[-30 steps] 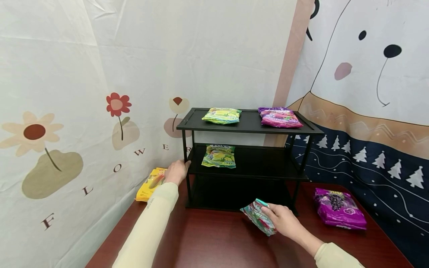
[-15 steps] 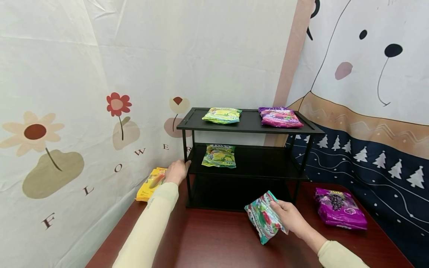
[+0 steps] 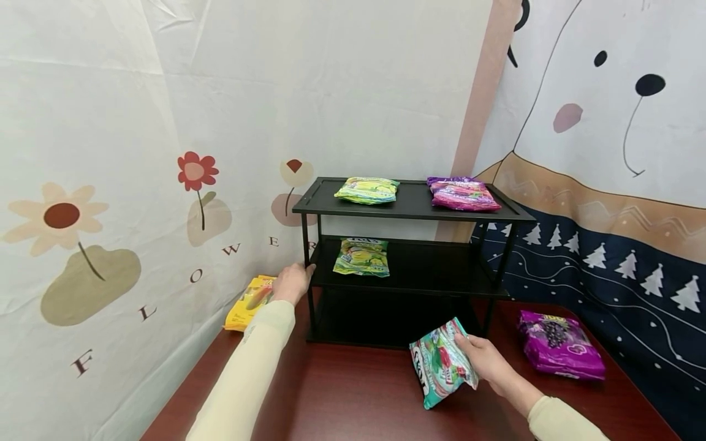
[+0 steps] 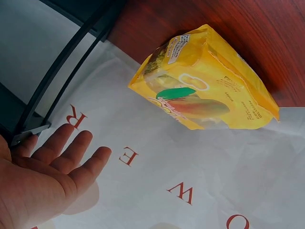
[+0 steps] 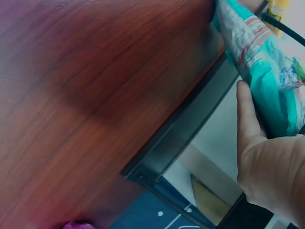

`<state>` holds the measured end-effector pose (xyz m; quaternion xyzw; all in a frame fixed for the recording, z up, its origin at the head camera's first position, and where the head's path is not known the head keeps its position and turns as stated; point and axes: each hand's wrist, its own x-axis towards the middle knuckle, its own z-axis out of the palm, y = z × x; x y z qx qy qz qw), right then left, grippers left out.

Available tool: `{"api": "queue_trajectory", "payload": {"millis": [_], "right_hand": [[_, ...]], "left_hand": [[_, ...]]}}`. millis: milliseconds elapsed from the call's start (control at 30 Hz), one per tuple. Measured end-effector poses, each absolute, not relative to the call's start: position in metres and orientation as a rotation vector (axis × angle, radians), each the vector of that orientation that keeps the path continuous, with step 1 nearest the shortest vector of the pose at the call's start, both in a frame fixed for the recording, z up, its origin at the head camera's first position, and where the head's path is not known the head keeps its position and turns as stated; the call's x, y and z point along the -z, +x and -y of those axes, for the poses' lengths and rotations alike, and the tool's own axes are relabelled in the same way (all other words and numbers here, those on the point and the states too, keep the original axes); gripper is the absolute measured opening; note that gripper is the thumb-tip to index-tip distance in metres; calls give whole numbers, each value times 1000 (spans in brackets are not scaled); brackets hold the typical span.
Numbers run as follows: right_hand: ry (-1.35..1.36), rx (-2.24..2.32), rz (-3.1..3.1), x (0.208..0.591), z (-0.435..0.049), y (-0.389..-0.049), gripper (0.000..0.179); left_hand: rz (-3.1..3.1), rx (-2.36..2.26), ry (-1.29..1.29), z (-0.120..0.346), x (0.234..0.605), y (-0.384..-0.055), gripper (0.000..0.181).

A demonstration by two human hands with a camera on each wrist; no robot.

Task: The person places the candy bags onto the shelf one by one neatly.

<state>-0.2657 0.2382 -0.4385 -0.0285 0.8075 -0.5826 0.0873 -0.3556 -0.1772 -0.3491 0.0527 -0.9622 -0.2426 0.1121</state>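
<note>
My right hand (image 3: 485, 361) pinches a teal candy bag (image 3: 441, 364) by its right side, above the table in front of the black three-tier shelf rack (image 3: 419, 263). The bag is tilted, its printed face toward the head camera; in the right wrist view the teal bag (image 5: 271, 90) lies along the thumb. My left hand (image 3: 292, 283) holds the rack's left side at the middle tier. In the left wrist view, the left hand (image 4: 52, 176) has its thumb and forefinger at the tier's corner, the other fingers spread loosely. Beside it lies a yellow bag with a mango picture (image 4: 200, 90).
On the top tier sit a yellow-green bag (image 3: 368, 190) and a purple-pink bag (image 3: 463, 193). A green bag (image 3: 361, 257) rests on the middle tier's left. A purple grape bag (image 3: 559, 344) lies on the table (image 3: 353, 392), right of the rack. Printed fabric hangs behind.
The teal bag has turned so its printed face shows, and my right hand has shifted slightly right with it. My left hand stays at the rack.
</note>
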Motion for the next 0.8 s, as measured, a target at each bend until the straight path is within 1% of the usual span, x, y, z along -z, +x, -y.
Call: {"api": "queue_trajectory", "payload": {"millis": [233, 367, 433, 500, 567, 600, 800], "right_hand": [[-103, 1717, -2400, 448, -249, -269, 55], [-86, 1591, -2536, 451, -253, -273, 49], [-103, 1423, -2676, 452, -255, -274, 54], [-129, 1246, -2796, 451, -255, -274, 63], [-202, 1082, -2909, 451, -254, -272, 72], [-259, 1015, -2958, 450, -254, -271, 72], [-705, 704, -3162, 454, -252, -266, 57]], "left_hand": [[2823, 706, 161, 177, 350, -358, 40], [2833, 709, 171, 177, 351, -358, 40], [2834, 711, 172, 178, 350, -358, 40], [2831, 711, 172, 178, 350, -358, 40], [2829, 709, 169, 178, 350, -358, 41], [2829, 710, 168, 178, 349, -358, 41], [2831, 713, 170, 178, 350, -358, 40]]}}
